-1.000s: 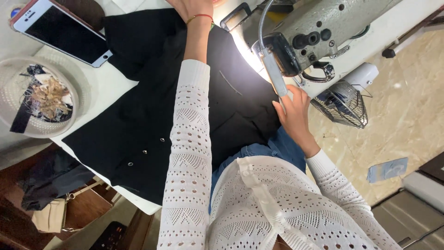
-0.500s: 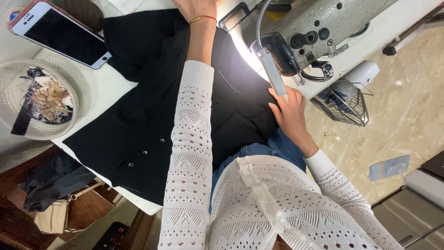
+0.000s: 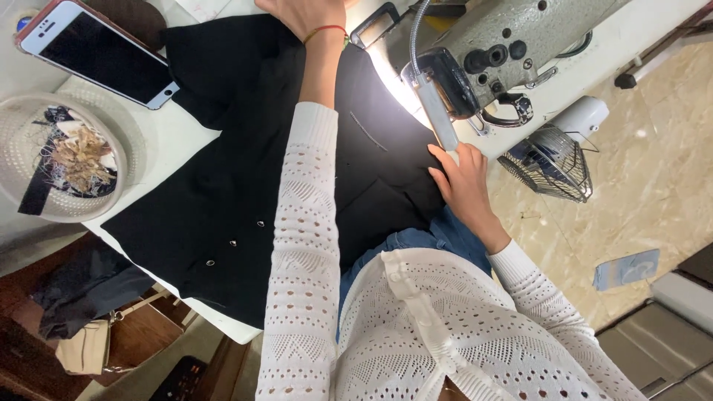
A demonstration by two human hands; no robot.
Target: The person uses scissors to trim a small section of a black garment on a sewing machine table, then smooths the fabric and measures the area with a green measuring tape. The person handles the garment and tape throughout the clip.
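Observation:
A black garment [image 3: 223, 215] with small metal snaps lies spread over the white sewing table [image 3: 167, 137]. My left hand [image 3: 301, 11], a red string on its wrist, reaches across the garment to its far side and is partly cut off by the top edge of the view. My right hand [image 3: 460, 174] lies flat with fingers extended on the garment's right edge, just below the lamp's flexible neck [image 3: 434, 111]. The grey sewing machine [image 3: 505, 37] stands beyond it, with bright light on the cloth under its head.
A smartphone [image 3: 96, 52] lies at the table's far left, next to a white basket [image 3: 111, 126] of scraps. On the tiled floor to the right stands a small wire fan [image 3: 549, 160]. Dark cloth and a beige bag [image 3: 82, 341] sit under the table on the left.

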